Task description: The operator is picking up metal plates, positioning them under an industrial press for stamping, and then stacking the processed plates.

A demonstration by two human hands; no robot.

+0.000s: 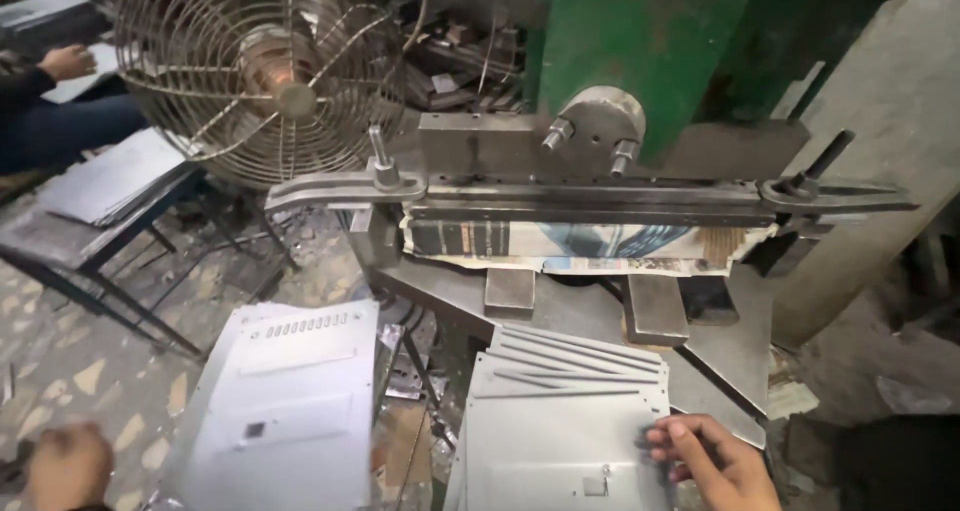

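Observation:
My right hand (712, 463) rests at the lower right with its fingertips on the right edge of the top grey sheet-metal panel (560, 431), which lies on a fanned stack of such panels on the press table. My left hand (68, 468) is blurred at the lower left corner, near the edge of a second stack of pale punched panels (285, 411); whether it holds anything cannot be made out. Above the panels stands the green press (640, 41) with its long dark die bar (590, 201).
A round wire-guard fan (258, 71) stands at the upper left. Another person's hand and sleeve (60, 66) show at the far left by a low bench (110, 186) stacked with sheets. Scrap covers the floor. A concrete slab (880, 151) leans on the right.

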